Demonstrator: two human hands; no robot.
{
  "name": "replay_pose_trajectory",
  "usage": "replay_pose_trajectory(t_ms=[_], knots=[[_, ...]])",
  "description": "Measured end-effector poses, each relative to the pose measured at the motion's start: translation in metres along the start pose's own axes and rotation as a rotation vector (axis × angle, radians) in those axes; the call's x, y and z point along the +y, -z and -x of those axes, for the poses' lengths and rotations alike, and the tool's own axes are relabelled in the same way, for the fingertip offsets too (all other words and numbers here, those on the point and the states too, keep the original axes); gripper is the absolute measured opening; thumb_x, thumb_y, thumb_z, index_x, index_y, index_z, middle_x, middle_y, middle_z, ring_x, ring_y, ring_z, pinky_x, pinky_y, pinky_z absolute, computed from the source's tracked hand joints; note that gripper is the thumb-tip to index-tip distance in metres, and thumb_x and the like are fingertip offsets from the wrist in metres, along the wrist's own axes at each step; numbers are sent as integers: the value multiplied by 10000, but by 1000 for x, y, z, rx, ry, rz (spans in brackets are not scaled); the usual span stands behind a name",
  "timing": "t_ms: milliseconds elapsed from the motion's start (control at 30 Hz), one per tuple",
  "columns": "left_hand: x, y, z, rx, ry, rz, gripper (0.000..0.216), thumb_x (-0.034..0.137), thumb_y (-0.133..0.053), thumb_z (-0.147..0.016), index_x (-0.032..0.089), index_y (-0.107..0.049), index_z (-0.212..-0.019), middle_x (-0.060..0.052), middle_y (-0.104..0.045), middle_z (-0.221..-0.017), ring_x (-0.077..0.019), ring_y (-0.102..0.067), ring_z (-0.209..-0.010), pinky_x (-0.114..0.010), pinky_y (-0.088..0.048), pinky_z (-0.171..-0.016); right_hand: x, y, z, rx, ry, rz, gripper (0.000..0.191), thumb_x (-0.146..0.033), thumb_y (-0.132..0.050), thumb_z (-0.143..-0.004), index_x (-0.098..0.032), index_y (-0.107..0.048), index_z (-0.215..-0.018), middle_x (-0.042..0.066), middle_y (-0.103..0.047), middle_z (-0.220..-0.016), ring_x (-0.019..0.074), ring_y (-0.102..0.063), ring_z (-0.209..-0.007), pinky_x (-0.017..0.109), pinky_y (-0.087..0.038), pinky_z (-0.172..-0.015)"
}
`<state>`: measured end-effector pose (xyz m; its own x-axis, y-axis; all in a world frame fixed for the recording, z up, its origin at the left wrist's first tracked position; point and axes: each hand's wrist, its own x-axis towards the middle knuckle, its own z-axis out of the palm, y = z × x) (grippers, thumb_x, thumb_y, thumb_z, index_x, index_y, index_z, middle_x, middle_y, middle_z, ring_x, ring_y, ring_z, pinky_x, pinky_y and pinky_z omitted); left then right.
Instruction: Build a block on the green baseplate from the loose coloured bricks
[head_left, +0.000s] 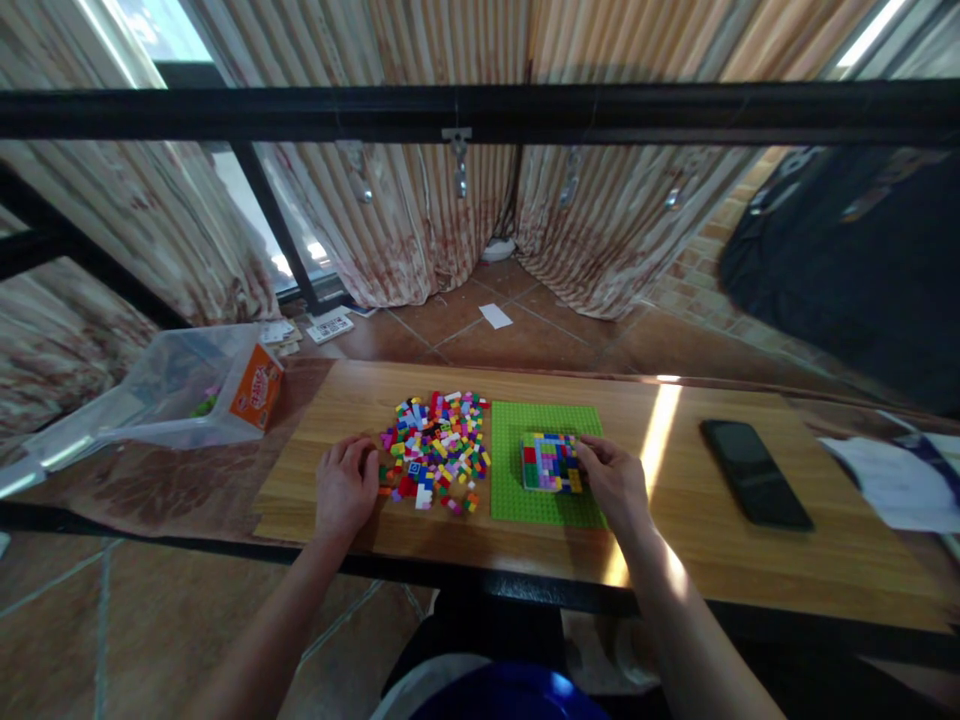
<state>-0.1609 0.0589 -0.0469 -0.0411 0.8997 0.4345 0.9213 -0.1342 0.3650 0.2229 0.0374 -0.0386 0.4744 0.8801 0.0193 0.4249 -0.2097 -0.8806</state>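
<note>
A green baseplate (546,425) lies on the wooden board (697,520). On it stands a multicoloured block of joined bricks (550,462). My right hand (615,482) rests at the block's right side, its fingers curled against the edge. A pile of loose coloured bricks (439,445) lies left of the baseplate. My left hand (343,487) lies at the pile's left edge, fingers bent downward onto the board, touching the nearest bricks.
A black phone (754,472) lies on the board at the right, papers (892,480) beyond it. A clear plastic bin (150,395) with an orange box (256,385) sits at the left. A black rail (480,112) crosses overhead. Curtains hang behind.
</note>
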Motion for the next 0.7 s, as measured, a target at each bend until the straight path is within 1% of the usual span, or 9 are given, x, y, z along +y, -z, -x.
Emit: replay_pose_trajectory(t_ms=[100, 167, 333, 433, 500, 567, 633, 700], knots=[[1, 0, 0, 2, 1, 6, 294, 381, -421, -905, 187, -631, -970, -118, -648, -1047, -276, -586, -1008, -435, -464, -935, -1, 0, 1, -29, -52, -14, 531, -540, -630, -763, -123, -716, -1079, 108, -757, -842, 215, -698, -702, 332, -545, -639], [1, 0, 0, 4, -3, 10, 290, 382, -422, -906, 190, -630, -968, -118, -647, -1050, -277, -583, -1016, -433, -460, -942, -5, 0, 4, -27, -66, 9, 516, -539, -625, -771, -135, -716, -1079, 106, -758, -876, 224, -702, -731, 348, -546, -669], [1, 0, 0, 5, -8, 13, 290, 376, -428, -910, 181, -632, -978, -122, -650, -1068, -277, -583, -1029, -434, -461, -945, -22, 1, 12, 24, -2, 111, 414, -505, -587, -812, -167, -745, -990, 101, -763, -881, 234, -703, -767, 350, -531, -706], [1, -1, 0, 12, -5, 5, 296, 369, -425, -911, 172, -635, -979, -130, -651, -1067, -283, -583, -1031, -443, -460, -944, -27, 1, 14, 17, 25, 136, 404, -505, -575, -821, -172, -751, -965, 96, -762, -859, 240, -701, -768, 350, -523, -702], [1, -1, 1, 16, -7, 4, 298, 366, -421, -913, 171, -636, -977, -132, -651, -1064, -283, -584, -1025, -443, -460, -942, -24, 2, 14, -1, 15, 114, 420, -522, -589, -811, -167, -749, -969, 99, -760, -867, 243, -700, -776, 346, -524, -697], [1, -1, 1, 18, -12, 7, 299, 366, -419, -915, 172, -636, -980, -129, -652, -1058, -280, -585, -1016, -438, -460, -938, -19, 3, 12, -9, -30, 40, 463, -548, -589, -808, -149, -739, -990, 110, -755, -858, 242, -698, -759, 339, -529, -666], [2, 0, 1, 19, -13, 6, 299, 364, -420, -916, 172, -639, -983, -125, -653, -1053, -281, -583, -1013, -434, -460, -933, -14, 5, 13, 14, -77, -57, 508, -568, -568, -819, -124, -724, -1010, 122, -747, -837, 235, -690, -719, 330, -530, -622], [3, 1, 1, 15, -7, 0, 302, 361, -422, -917, 167, -642, -988, -126, -654, -1052, -284, -581, -1010, -433, -462, -926, -13, 7, 17, 65, -76, -115, 515, -564, -559, -829, -110, -714, -1015, 126, -741, -823, 226, -682, -698, 322, -526, -601]])
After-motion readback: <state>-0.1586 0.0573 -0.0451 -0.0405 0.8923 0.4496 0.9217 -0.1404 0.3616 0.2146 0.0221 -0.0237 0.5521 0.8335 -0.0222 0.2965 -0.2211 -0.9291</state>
